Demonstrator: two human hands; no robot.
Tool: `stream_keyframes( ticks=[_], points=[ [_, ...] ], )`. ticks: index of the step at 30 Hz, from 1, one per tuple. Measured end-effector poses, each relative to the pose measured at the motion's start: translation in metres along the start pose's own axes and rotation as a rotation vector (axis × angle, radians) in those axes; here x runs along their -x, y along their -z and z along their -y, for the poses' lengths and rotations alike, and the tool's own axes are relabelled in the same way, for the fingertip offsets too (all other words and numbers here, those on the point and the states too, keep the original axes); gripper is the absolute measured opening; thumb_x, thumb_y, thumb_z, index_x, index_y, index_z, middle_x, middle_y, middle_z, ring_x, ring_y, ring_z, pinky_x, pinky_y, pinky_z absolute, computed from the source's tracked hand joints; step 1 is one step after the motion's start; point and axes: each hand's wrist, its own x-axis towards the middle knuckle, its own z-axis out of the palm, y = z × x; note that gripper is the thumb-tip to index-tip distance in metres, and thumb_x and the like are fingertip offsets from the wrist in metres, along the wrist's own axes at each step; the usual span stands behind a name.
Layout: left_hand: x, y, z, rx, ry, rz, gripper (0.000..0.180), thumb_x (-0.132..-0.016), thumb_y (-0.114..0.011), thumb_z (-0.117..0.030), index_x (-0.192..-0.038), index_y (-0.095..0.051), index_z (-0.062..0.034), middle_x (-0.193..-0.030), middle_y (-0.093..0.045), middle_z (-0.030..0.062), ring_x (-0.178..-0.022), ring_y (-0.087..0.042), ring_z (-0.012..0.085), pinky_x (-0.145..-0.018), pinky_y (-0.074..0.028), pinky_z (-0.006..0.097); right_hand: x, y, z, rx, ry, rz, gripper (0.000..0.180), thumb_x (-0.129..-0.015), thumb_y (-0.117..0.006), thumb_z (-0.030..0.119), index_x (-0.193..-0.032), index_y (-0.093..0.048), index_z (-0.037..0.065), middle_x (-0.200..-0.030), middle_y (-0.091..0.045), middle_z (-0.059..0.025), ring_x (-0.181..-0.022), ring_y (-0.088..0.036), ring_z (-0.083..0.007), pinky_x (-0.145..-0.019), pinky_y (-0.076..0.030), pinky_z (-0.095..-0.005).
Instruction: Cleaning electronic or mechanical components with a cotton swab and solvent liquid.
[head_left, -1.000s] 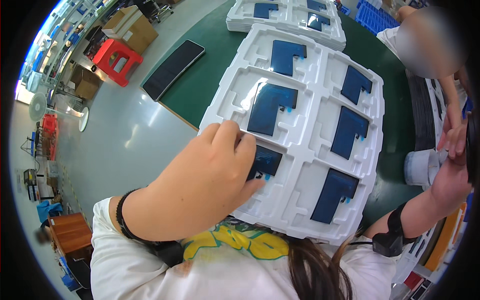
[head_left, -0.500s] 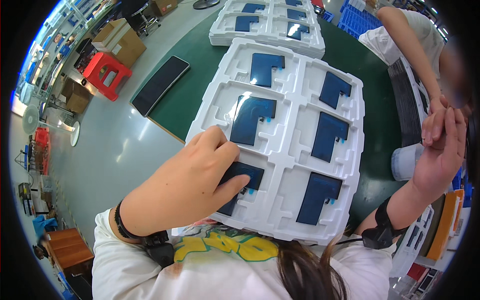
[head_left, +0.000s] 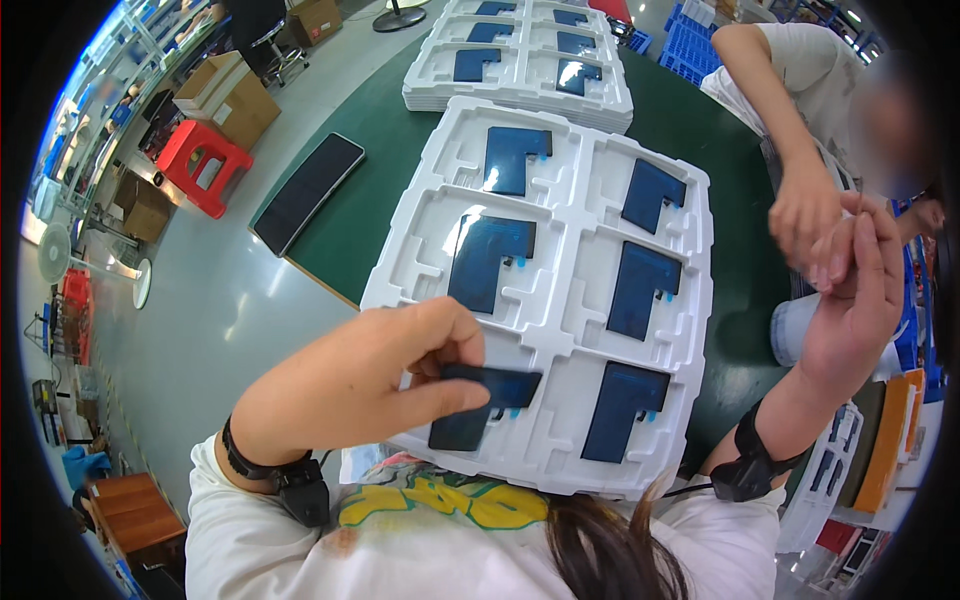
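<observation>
- Left hand [head_left: 400,365]: thumb and fingers closed on a panel [head_left: 516,386] over the 7 o'clock compartment of the tray [head_left: 558,338]; contact with the compartment floor cannot be told.
- Right hand [head_left: 862,268]: raised at 3 o'clock, fingers close together; whether they hold anything cannot be told. A co-worker's hand [head_left: 803,212] appears just beside it.
- Table [head_left: 390,185]: phone [head_left: 310,190] at 10 o'clock, tray stack [head_left: 500,103] at 12, cup [head_left: 795,328] at 3.
- Room: stool [head_left: 205,165] at 10 o'clock, beyond the phone, on a glossy grey floor [head_left: 215,290].
- Materials: tray white, moulded, six-compartment; panels dark blue, shiny, L-shaped; table green; stool red; cup translucent.
</observation>
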Motion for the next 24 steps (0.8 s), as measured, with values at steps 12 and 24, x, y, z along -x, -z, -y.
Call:
stream_keyframes(
  ticks=[12, 24],
  points=[
    [-0.042, -0.004, 0.037, 0.722, -0.175, -0.439, 0.019, -0.091, -0.057, -0.012, -0.105, -0.059, -0.0005, -0.081, -0.06, -0.0016, -0.061, -0.05, 0.0017, -0.051, -0.04, 0.017, 0.044, -0.061, 0.002, 0.02, -0.126, 0.639, 0.012, -0.088, -0.057, 0.003, -0.096, -0.064, 0.002, -0.072, -0.054, 0.0016, -0.061, -0.042, -0.0039, -0.055, -0.031, -0.0181],
    [-0.038, -0.005, 0.04, 0.665, -0.14, -0.378, 0.019, -0.09, -0.058, -0.014, -0.105, -0.059, -0.0007, -0.088, -0.061, -0.0006, -0.069, -0.051, 0.0007, -0.057, -0.04, 0.015, 0.047, -0.072, -0.005, 0.085, -0.206, 0.735, 0.009, -0.084, -0.059, 0.001, -0.091, -0.065, 0.001, -0.066, -0.053, -0.0002, -0.056, -0.041, -0.0047, -0.049, -0.031, -0.0206]
  ],
)
